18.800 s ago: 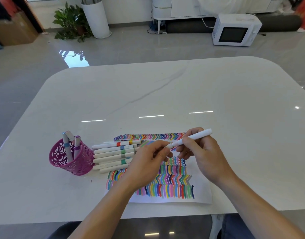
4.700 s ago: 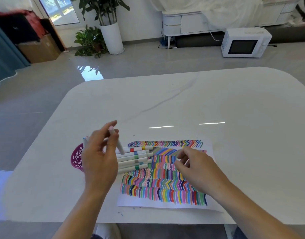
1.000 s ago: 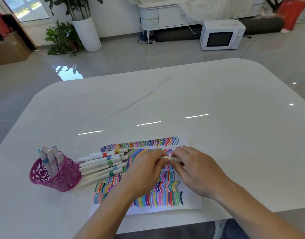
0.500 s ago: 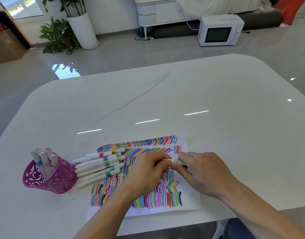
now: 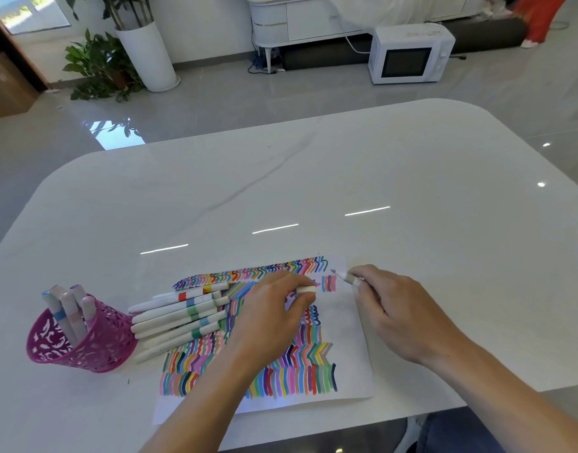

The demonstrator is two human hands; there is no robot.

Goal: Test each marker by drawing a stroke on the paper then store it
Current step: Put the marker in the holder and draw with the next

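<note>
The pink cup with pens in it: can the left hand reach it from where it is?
Probably yes. The left hand, pinching a cap, is near the pink cup; only loose markers lie flat between, easy to pass over.

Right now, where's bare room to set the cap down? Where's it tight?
Bare table: beyond the far edge of the paper, and right of the right hand holding the marker, to the rim. A white margin runs down the paper's right side. Crowded left: loose markers lie between the pink holder and the left hand pinching the cap.
</note>
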